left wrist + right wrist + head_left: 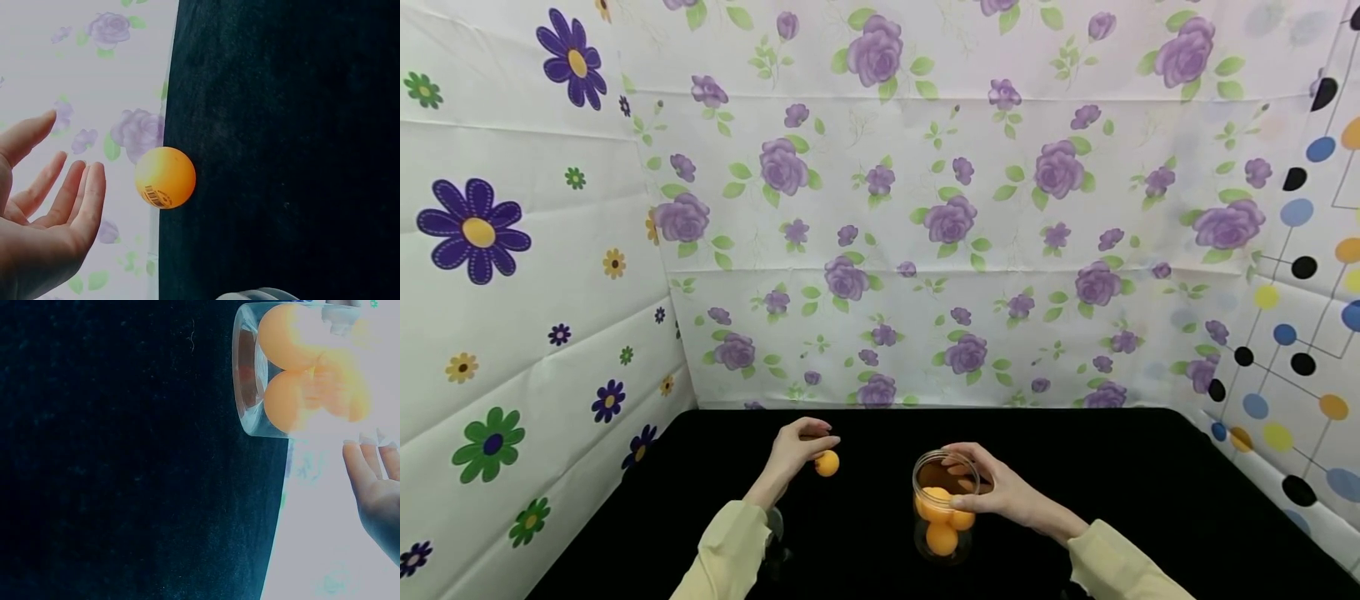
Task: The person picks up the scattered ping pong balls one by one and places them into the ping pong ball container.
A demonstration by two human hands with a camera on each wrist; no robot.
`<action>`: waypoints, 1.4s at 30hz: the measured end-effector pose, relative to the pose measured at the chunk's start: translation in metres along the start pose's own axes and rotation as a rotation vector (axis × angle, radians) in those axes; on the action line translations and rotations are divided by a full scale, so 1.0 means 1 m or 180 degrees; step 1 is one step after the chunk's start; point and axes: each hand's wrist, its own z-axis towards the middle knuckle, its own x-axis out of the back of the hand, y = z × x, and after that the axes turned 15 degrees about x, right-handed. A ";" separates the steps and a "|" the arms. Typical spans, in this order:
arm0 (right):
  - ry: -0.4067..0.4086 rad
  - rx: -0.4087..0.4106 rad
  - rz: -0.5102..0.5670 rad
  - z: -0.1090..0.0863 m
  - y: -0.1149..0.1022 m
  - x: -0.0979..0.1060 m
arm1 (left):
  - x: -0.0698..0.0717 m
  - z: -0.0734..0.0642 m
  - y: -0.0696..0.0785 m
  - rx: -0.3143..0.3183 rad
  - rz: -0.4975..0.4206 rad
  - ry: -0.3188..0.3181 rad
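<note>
An orange ping-pong ball [827,463] with printed marks is just below the fingertips of my left hand [801,450]. In the left wrist view a gap separates this ball [165,178] from the loosely bent fingers and thumb. To the right, a clear jar [917,508] stands upright on the black table, with several orange ping-pong balls [942,538] piled inside. My right hand [1000,492] holds the jar near its open rim, thumb at the front and fingers at the far side. Glare washes out part of the jar in the right wrist view.
Black cloth covers the table [1075,467]. Floral sheets [910,333] hang behind it, with patterned sheets at the left and right sides. A grey rounded object [776,525] shows beside the left sleeve, partly hidden by it.
</note>
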 end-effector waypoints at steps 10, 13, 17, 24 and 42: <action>-0.0002 -0.0009 -0.0037 -0.001 0.002 0.001 | 0.004 0.001 -0.006 0.0178 0.0110 0.0166; -0.0008 0.0003 -0.0040 -0.001 0.001 0.000 | 0.004 0.002 -0.008 0.0205 0.0152 0.0204; -0.0003 0.0023 -0.0065 -0.001 0.001 0.000 | 0.005 0.003 -0.009 0.0216 0.0208 0.0260; 0.0006 -0.0043 -0.0070 0.000 0.001 0.001 | 0.007 0.002 -0.013 0.0246 0.0315 0.0337; -0.0007 -0.0050 -0.0012 0.000 -0.001 -0.001 | 0.004 0.008 -0.026 0.0290 0.0578 0.0525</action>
